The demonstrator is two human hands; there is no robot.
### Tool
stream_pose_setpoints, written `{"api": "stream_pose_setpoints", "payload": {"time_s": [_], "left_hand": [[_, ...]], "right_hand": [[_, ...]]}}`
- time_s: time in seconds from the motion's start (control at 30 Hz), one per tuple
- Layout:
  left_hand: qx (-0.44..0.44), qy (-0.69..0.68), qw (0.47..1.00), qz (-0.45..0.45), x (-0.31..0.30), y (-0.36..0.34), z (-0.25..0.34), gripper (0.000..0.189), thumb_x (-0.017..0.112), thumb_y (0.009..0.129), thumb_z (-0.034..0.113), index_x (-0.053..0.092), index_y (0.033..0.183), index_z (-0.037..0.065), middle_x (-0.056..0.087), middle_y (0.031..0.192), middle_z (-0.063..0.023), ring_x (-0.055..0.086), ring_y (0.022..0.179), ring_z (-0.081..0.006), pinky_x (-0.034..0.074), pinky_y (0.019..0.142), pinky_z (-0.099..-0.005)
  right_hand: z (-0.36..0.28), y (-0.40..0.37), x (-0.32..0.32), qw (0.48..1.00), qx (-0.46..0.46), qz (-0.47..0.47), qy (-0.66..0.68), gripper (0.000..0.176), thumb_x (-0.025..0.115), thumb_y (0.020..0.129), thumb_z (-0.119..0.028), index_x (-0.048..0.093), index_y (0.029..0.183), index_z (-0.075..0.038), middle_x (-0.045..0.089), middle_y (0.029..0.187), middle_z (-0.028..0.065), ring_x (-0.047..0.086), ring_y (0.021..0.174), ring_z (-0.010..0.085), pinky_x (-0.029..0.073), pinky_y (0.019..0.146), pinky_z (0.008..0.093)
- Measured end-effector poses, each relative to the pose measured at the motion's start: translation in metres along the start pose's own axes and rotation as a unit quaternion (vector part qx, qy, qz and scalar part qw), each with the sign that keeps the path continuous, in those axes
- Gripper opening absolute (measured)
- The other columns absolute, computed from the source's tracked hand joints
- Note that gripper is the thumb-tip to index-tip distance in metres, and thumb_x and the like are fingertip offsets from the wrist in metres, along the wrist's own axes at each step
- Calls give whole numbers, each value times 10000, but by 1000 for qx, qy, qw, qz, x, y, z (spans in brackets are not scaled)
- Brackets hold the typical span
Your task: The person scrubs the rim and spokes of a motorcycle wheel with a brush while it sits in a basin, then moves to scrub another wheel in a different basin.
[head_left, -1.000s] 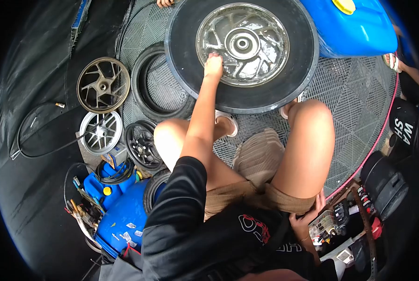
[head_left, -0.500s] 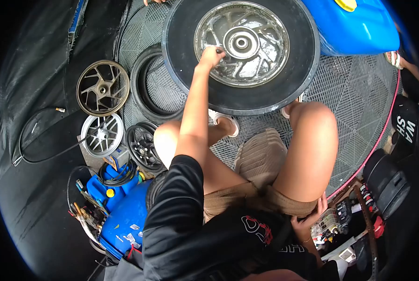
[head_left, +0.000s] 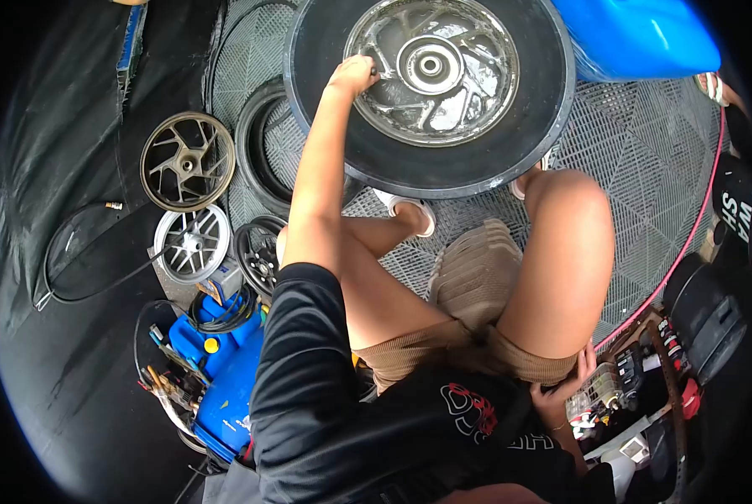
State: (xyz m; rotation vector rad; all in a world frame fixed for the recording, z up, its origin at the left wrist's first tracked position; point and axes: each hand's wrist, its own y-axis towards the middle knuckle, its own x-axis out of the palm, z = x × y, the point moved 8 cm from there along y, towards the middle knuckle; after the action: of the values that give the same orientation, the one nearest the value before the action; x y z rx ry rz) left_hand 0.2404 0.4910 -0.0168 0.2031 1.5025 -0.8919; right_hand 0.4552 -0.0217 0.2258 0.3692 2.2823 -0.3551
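Left hand (head_left: 356, 74): fingers together, curled and clamped on a small dark object (head_left: 373, 73); most of it is hidden in the grip, so its kind can't be told. The grip is at the left part of a silver-grey metal spoked wheel (head_left: 431, 65), just inside its outer rim. Whether object and metal touch: cannot tell.

Wheel lies flat, hub up, on a broad round black base (head_left: 460, 170) with a grey edge. Glossy patches between spokes; surface looks wet.

Step in hand, by judgement: one-handed work on the wheel's face, near the rim. Any move along the spokes calls for a firm pinch and knuckles clear of the raised metal; wet metal could let the fingers slip.

Right hand (head_left: 566, 382): away from the wheel, resting on the thigh at the hem of brown ribbed shorts (head_left: 531, 357). Fingers slightly apart, clamped on nothing visible.

Farther out: black rubber tyre (head_left: 250, 155) left of the base; bronze-coloured spoked wheel (head_left: 184, 161) beyond it, near a bright silver spoked wheel (head_left: 193, 244). Large blue plastic container (head_left: 636, 42) upper right. Grey patterned floor matting (head_left: 645, 193) around the base.
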Motion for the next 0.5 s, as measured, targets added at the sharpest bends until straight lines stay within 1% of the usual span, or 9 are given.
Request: {"api": "stream_pose_setpoints", "payload": {"time_s": [0.03,0.07,0.13,0.17,0.2,0.27,0.3,0.33,0.5], "left_hand": [[7,-30,999,20,1,1,-1,255,576,726,244,624,802,5,614,782,-174,593,786,-290,461,739,-359],[8,-29,999,16,-1,0,4,255,576,726,244,624,802,5,614,782,-174,593,786,-290,461,739,-359],[-77,-92,984,-134,7,-1,13,310,629,712,254,592,884,-1,611,876,-172,600,824,-272,467,754,-348],[-104,-176,963,-174,8,-6,21,306,637,690,222,590,868,-22,625,773,-167,626,654,-238,496,652,-321],[-103,-175,964,-174,13,-5,23,306,637,690,222,590,868,-22,625,773,-167,626,654,-238,496,652,-321],[-120,-280,935,-183,32,-6,28,301,634,683,204,585,850,-41,618,665,-143,612,539,-197,502,560,-295],[-123,-353,913,-163,22,-16,42,305,629,681,204,577,840,-50,615,647,-138,615,555,-183,502,538,-287],[-86,-358,908,-197,45,-8,42,285,619,693,190,574,836,-52,608,614,-127,611,545,-177,501,536,-284],[-52,-387,902,-183,47,-11,60,212,596,711,153,597,794,-43,610,607,-123,601,527,-161,487,534,-277]], "right_hand": [[1,-1,0,1000,-5,9,3,755,601,632,-296,252,1243,-21,288,1230,259,293,1165,400,244,954,507],[0,-2,0,1000,-11,16,9,755,602,634,-302,253,1242,-21,290,1228,258,292,1166,400,242,956,508],[-1,-1,0,1000,-7,21,21,756,602,636,-306,253,1242,-20,292,1227,258,295,1164,400,241,956,508],[-1,-1,-1,999,-4,28,27,756,602,638,-310,254,1242,-18,295,1226,258,298,1162,401,241,957,507],[-1,0,-1,999,-3,29,28,756,602,638,-310,254,1242,-18,295,1226,258,298,1162,401,241,957,507],[-2,0,-1,999,-17,23,20,757,602,641,-314,253,1241,-12,293,1225,269,301,1161,401,241,959,502],[-2,0,-1,999,-18,23,23,757,602,641,-314,253,1241,-12,293,1225,269,301,1161,401,241,959,502],[-2,0,-1,999,-10,21,27,756,602,641,-313,254,1241,-12,290,1226,272,301,1162,401,240,959,501],[1,-1,0,999,-2,21,34,753,602,642,-307,254,1243,-17,288,1229,274,298,1165,402,242,958,499]]}}
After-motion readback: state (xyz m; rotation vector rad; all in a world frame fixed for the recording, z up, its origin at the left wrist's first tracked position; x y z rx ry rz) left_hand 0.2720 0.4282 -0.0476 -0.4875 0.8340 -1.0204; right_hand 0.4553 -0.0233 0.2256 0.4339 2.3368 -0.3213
